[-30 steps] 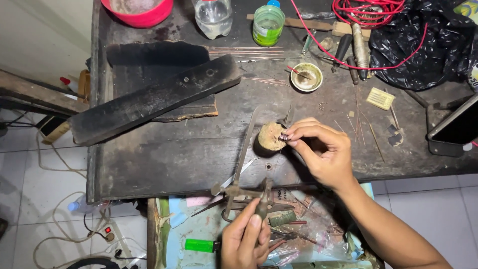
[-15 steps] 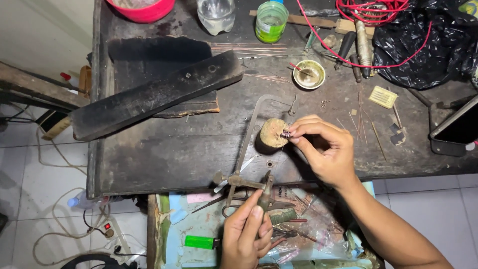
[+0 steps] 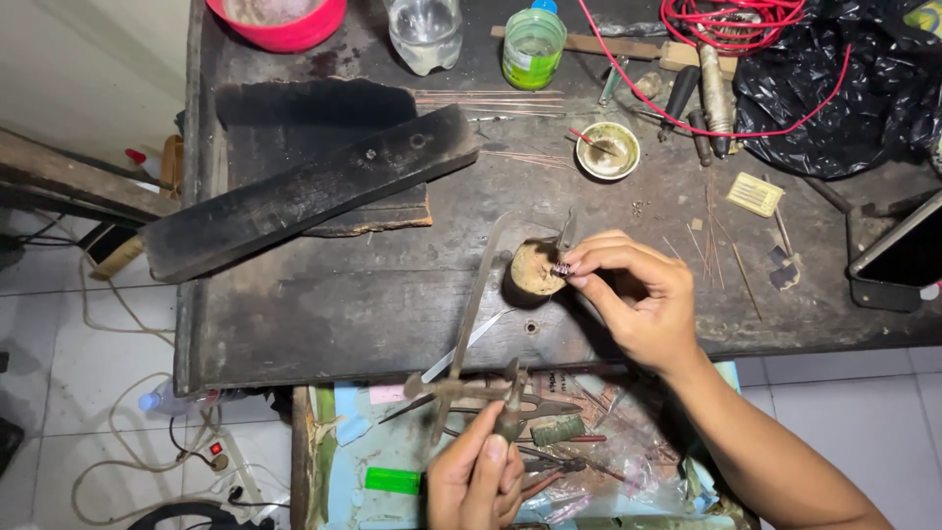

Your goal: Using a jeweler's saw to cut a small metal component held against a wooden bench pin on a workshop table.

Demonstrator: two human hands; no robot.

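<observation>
Head view: the right hand point(image 3: 638, 299) pinches a tiny wire piece point(image 3: 562, 267) between thumb and fingertips, pressed at the edge of the round stub point(image 3: 535, 270) that stands on the dark bench point(image 3: 294, 324). Since a second ago the stub and the fingers sit nearly where they were, so the small part is being kept steady on its support rather than moved away. The left hand point(image 3: 476, 481) has closed lower around the handle of a thin tool point(image 3: 510, 417), held upright over the open drawer point(image 3: 343, 461) (it sat higher against the clutter a moment back). Long tweezers point(image 3: 471, 314) lie slanted from the stub toward the bench edge, just beside the work.

Around them: a black bar point(image 3: 314, 186) lies across a charred block, well left. A small dish point(image 3: 608, 150) stands behind the stub, with loose wire rods point(image 3: 491, 98) near it, a green bottle point(image 3: 533, 44), red wire point(image 3: 726, 20) and a black bag point(image 3: 834, 88) at the back. Nothing sits between the hands but the tweezers.
</observation>
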